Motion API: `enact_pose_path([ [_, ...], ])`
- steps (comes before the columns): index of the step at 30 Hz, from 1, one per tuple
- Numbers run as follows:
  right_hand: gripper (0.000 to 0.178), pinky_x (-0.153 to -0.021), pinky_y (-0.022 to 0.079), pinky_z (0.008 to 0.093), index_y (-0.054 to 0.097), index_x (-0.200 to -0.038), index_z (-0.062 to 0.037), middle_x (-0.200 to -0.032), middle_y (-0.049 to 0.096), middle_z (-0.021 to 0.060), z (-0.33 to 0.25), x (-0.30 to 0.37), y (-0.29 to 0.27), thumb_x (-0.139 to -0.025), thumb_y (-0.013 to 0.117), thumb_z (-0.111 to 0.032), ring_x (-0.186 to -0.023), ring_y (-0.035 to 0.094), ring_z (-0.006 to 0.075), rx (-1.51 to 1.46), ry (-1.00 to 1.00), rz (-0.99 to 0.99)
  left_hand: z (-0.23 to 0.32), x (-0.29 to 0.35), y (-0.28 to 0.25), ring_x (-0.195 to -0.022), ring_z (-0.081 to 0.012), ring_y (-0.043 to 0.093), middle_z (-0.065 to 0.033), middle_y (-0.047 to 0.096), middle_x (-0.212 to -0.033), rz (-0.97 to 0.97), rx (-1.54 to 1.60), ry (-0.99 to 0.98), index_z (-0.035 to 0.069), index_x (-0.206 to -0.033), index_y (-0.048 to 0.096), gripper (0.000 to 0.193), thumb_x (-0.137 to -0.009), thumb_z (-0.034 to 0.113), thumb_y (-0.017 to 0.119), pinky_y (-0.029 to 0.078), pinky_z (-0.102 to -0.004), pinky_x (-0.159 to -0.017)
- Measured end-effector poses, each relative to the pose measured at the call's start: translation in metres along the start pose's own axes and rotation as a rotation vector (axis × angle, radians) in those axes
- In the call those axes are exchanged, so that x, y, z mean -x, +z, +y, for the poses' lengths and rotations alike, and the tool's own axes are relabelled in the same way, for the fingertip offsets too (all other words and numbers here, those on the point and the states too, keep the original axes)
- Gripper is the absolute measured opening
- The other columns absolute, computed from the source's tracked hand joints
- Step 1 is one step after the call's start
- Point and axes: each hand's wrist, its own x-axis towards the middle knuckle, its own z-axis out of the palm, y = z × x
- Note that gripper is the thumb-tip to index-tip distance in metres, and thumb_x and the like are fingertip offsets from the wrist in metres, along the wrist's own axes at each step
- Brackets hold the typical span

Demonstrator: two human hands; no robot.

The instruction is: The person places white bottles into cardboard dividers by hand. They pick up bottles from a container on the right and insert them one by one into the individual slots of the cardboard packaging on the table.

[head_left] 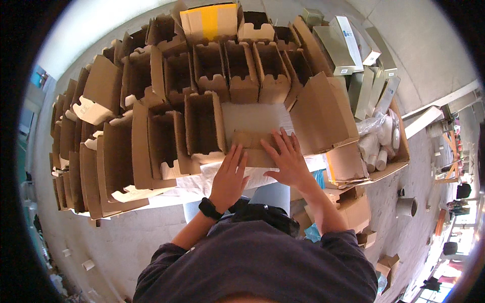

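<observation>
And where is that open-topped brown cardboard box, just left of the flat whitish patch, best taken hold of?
Probably pinch the top edge of the open-topped brown cardboard box at its right wall, coming from above right. That thin wall borders the flat whitish patch, while another brown cardboard box crowds its left; the open top leaves room to reach inside.
</observation>
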Motion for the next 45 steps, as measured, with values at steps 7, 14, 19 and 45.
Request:
enact_pose_path([
  [7,0.094,-0.112,0.024,0.0537,0.038,-0.147,-0.0208,-0.136,0.044,0.0175,0.003,-0.008,0.016,-0.065,0.082,-0.036,-0.130,0.040,0.0352,0.000,0.080,0.036,0.036,-0.034,-0.085,-0.142,-0.0398,0.028,-0.0226,0.030,-0.152,-0.034,0.202,0.141,-0.002,-0.141,0.040,0.061,-0.089,0.019,0.064,0.027,-0.0472,-0.115],
  [14,0.092,-0.111,0.024,0.0559,0.037,-0.147,-0.0214,-0.136,0.045,0.0181,0.005,-0.007,0.022,-0.065,0.080,-0.030,-0.131,0.038,0.0352,-0.046,0.077,0.004,0.001,-0.275,-0.121,-0.115,-0.0324,0.058,-0.0163,0.061,-0.125,0.115,0.263,0.425,0.001,-0.126,0.055,0.032,-0.098,0.018,0.054,0.046,-0.0389,-0.099],
  [19,0.097,-0.110,0.025,0.0555,0.034,-0.149,-0.0226,-0.138,0.042,0.0175,0.015,-0.004,0.031,-0.064,0.081,-0.032,-0.131,0.038,0.0344,-0.093,0.057,0.090,-0.034,-0.438,-0.065,-0.118,-0.0348,0.055,-0.0170,0.063,-0.121,-0.085,-0.283,0.149,0.004,-0.125,0.058,0.032,-0.095,0.010,0.050,0.042,-0.0452,-0.101],
  [45,0.097,-0.112,0.024,0.0572,0.034,-0.149,-0.0164,-0.135,0.043,0.0195,0.012,-0.001,0.018,-0.062,0.078,-0.019,-0.127,0.041,0.0380,-0.068,-0.006,0.086,-0.017,-0.391,-0.177,-0.100,-0.0345,0.063,-0.0113,0.063,-0.115,0.529,-0.309,0.243,0.002,-0.111,0.065,0.040,-0.088,0.034,0.066,0.052,-0.0426,-0.084],
])
